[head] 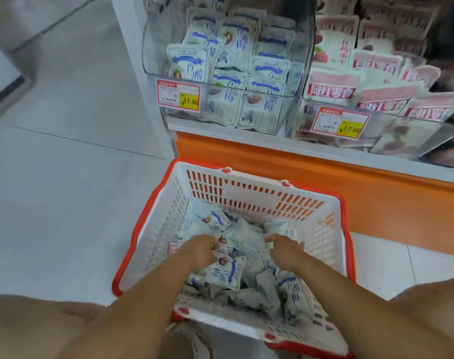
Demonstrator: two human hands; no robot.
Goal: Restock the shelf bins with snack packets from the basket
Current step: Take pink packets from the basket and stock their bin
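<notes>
On the pale floor point(65, 203) before the shelf bins point(246, 91) stands the red-rimmed basket point(153, 229) of snack packets point(228, 274). Both hands reach down inside. The left hand point(200, 251) curls around packets. The right hand point(285, 248) has its fingertips buried, so its grip is unclear.

left grip point(201, 251) and right grip point(285, 248) are bare, as are both forearms point(143, 301) and the knees point(26, 325).
</notes>
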